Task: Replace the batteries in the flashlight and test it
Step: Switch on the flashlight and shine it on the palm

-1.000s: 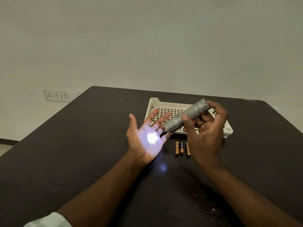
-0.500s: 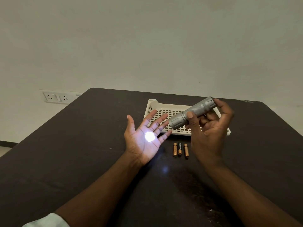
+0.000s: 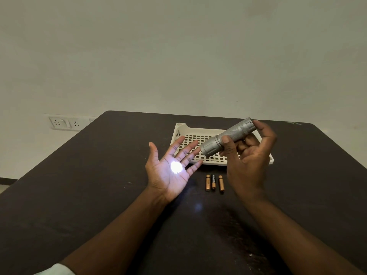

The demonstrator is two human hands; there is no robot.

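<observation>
A dark, matte table [image 3: 83, 195] with rounded far corners fills the lower scene, its surface marked by faint scuffs and a dim bluish reflection near the centre. A white sleeve [image 3: 55, 270] shows at the near left edge. The left hand [image 3: 170, 171] is held above the table, palm up, fingers straight and spread, holding nothing; a bright white spot of light falls on the middle of the palm. Just right of this hand, three small cylindrical batteries [image 3: 213, 182] lie on the table side by side, long axes pointing near to far: two copper-coloured ones and, between them, one with a black upper section bearing printed lettering. The two on the left touch or nearly touch; the third lies slightly apart. The right hand [image 3: 248, 155] is raised right of the batteries and partly hides the tray behind it. It grips the flashlight [image 3: 228, 136], thumb over the barrel and fingers curled beneath and round the tail end. The flashlight is a grey metal cylinder with a knurled barrel and a wider ribbed head, tilted with the head lower and pointing left at the open palm. Behind both hands a shallow, cream plastic tray [image 3: 182, 129] with a perforated grid floor rests on the table. On the pale far wall, at left, sits a white socket plate [image 3: 63, 123].
</observation>
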